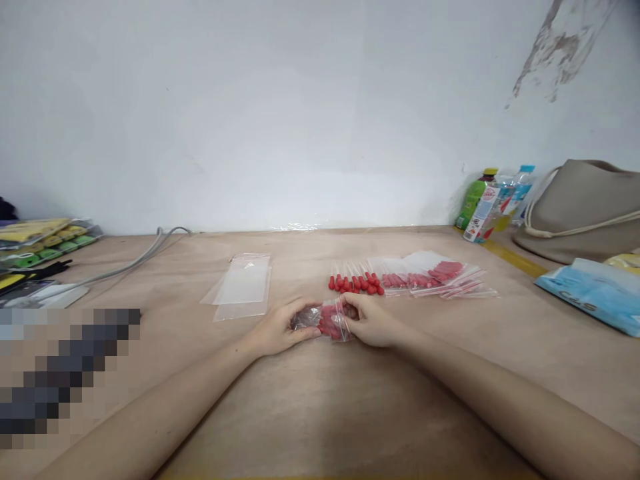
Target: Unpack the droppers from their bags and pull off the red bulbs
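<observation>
Between my hands lies a clear zip bag (pixel 331 322) with red-bulbed droppers inside, just above or on the table. My left hand (pixel 278 328) curls round the clear end of the bag, where the thin tubes seem to be. My right hand (pixel 373 321) pinches the zip edge, its fingertips partly hidden. Just beyond, a row of loose droppers (pixel 356 283) with red bulbs and clear tubes lies on the table. To its right are several filled zip bags (pixel 440 275), overlapping. Flat unfilled zip bags (pixel 243 287) are stacked beyond my left hand.
Drink bottles (pixel 473 203), a taupe bag (pixel 580 207) and a blue packet (pixel 590 293) stand or lie at the right. Yellow and green packages (pixel 47 243) and a grey cable (pixel 135 259) are at the left. A white wall (pixel 300 113) closes the table's back.
</observation>
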`<state>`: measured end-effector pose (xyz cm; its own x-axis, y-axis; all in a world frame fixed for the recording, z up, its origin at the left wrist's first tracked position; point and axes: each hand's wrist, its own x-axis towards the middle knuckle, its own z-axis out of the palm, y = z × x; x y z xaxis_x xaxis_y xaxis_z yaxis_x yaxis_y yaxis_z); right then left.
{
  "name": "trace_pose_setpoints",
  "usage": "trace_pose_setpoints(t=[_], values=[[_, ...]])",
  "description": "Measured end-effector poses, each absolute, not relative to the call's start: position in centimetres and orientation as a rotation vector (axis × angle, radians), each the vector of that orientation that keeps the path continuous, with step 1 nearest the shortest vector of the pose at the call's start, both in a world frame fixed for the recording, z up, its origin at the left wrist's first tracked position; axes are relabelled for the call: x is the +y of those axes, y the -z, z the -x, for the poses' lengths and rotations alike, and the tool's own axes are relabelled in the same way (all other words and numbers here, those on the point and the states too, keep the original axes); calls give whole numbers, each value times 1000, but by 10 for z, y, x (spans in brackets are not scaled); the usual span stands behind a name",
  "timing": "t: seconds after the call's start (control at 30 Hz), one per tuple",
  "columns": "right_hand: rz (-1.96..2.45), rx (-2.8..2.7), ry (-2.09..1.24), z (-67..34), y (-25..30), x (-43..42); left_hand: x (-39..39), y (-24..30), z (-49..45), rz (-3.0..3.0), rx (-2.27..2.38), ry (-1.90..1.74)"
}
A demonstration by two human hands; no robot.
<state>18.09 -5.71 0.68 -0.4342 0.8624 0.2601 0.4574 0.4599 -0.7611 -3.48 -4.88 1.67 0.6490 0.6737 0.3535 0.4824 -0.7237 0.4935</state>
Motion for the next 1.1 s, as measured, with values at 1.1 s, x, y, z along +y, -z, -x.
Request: trace_pose_setpoints(t=[1.1], values=[[758, -1669, -1496, -180, -11, -61, -50, -16, 34, -2521, 1023, -766]])
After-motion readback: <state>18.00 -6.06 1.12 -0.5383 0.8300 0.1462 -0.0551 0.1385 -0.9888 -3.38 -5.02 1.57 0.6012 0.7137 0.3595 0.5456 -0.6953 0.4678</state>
